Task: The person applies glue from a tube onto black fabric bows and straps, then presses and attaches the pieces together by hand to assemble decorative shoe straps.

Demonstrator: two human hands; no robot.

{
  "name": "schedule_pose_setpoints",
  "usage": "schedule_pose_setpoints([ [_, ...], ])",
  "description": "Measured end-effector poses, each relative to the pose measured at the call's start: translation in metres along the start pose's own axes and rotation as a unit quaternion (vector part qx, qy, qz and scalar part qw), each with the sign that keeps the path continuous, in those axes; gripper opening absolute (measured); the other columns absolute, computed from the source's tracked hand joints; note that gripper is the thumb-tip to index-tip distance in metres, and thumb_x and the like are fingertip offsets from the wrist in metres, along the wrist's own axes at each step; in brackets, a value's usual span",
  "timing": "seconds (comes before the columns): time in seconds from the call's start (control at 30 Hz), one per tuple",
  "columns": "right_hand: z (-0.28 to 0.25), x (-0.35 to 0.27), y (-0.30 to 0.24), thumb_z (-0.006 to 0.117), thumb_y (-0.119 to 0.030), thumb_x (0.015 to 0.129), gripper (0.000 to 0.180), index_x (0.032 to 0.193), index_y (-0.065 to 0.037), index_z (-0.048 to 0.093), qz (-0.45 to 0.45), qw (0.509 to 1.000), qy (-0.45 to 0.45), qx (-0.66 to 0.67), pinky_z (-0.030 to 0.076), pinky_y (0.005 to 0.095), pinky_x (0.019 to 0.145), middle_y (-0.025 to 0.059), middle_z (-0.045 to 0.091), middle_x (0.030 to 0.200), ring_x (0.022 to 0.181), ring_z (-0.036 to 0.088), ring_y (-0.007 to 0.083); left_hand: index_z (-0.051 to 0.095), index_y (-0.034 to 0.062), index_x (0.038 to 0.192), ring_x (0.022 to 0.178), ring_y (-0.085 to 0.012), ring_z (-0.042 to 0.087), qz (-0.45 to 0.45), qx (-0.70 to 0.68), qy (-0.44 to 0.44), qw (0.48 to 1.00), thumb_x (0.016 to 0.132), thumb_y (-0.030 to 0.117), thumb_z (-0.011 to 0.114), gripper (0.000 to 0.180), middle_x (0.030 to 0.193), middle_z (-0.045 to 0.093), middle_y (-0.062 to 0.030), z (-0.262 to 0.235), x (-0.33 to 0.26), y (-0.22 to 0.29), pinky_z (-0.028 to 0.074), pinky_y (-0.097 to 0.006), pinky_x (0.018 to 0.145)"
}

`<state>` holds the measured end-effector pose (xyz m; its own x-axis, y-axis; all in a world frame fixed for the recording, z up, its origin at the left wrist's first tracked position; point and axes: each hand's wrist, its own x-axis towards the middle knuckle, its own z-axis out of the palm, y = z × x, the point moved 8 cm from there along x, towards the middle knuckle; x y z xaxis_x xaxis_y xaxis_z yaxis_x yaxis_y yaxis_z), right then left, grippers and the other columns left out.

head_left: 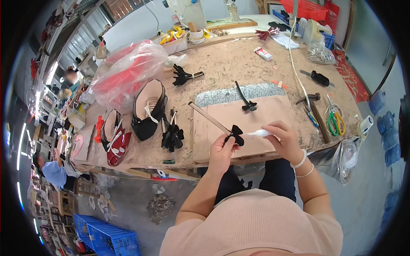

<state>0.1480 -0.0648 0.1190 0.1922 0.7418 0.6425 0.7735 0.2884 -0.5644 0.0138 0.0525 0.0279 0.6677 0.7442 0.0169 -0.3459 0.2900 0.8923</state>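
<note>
Pinched in my left hand [222,153] is a black bow [237,130] at the end of a narrow strap [208,115], which slants up and to the left. My right hand [283,140] grips a small white squeeze bottle [259,133]. Its thin nozzle points left at the bow, and I cannot tell whether the tip touches. Under both hands lies a beige sheet [265,113] on the worktable. Another black bow with a strap [249,106] rests on the sheet's far part, by a grey speckled strip [213,97].
On the left stand black shoe uppers [145,128], red ones [121,149], a cluster of black bows [172,137] and plastic-wrapped red material [128,64]. To the right lie a hammer [318,115], scissors [335,121] and a black-handled knife [319,78]. A blue crate [106,237] is on the floor.
</note>
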Motion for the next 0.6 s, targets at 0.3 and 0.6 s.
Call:
schedule_pose_setpoints([
  [0.3, 0.002, 0.006, -0.019, 0.06, 0.005, 0.062, 0.034, 0.096, -0.003, 0.057, -0.092, 0.985, 0.002, -0.144, 0.046, 0.0318, 0.068, 0.0079, 0.052, 0.084, 0.077, 0.052, 0.0243, 0.055, -0.0003, 0.097, 0.077, -0.0124, 0.055, -0.006, -0.032, -0.017, 0.999, 0.088, 0.011, 0.049, 0.015, 0.089, 0.06, -0.0078, 0.007, -0.006, 0.005, 0.044, -0.024, 0.068],
  [0.6, 0.004, 0.013, -0.037, 0.055, -0.007, 0.067, 0.029, 0.096, -0.002, 0.056, -0.189, 0.943, -0.063, -0.266, 0.044, 0.0292, 0.073, 0.005, 0.049, 0.088, 0.085, 0.05, 0.0205, 0.055, -0.0046, 0.1, 0.07, -0.0086, 0.055, 0.05, 0.144, 0.011, 0.988, 0.088, 0.014, 0.052, 0.022, 0.083, 0.06, -0.005, 0.001, -0.009, 0.008, 0.046, -0.021, 0.066],
])
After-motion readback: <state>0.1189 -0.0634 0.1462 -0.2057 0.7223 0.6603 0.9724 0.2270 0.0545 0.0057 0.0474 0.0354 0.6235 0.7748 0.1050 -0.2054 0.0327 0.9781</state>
